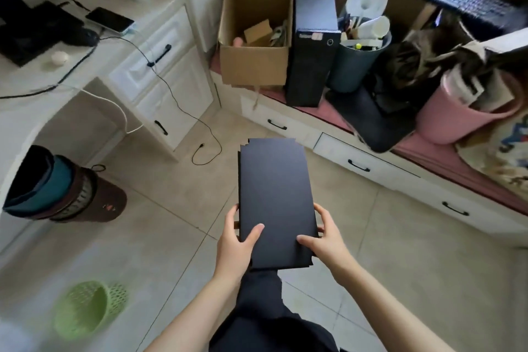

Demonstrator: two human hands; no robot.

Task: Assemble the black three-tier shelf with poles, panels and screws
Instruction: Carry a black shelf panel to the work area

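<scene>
Hands: your left hand point(238, 240) and right hand point(323, 234) both grip the near end of a flat black rectangular shelf panel point(275, 197), one on each long edge.
Left hand: your thumb lies on the panel's top face and your fingers curl under its left edge.
Right hand: your thumb presses the top face near the near right corner; your fingers wrap around the right edge.
Panel: you hold it in the air above the beige tiled floor point(371, 280), long side pointing away from you, roughly level. Its corners are notched, and stepped edges at both ends suggest more than one panel stacked; you cannot tell how many.
Below the panel: your dark trouser leg point(265, 320) shows under the near end.
Left side: a white desk with black-handled drawers point(160, 66) carries a dark phone point(110, 20) and black cables. Beneath it lies a tipped stack of dark and teal bins point(63, 188). A light green mesh basket point(88, 308) lies on the floor nearer you.
Right side: a white drawer bench with a pink cushion top point(368, 168) holds an open brown cardboard box point(254, 34), a black computer tower point(313, 43), a dark teal bucket of rolled paper point(357, 63), a pink bucket point(463, 120) and a black keyboard point(463, 0).
</scene>
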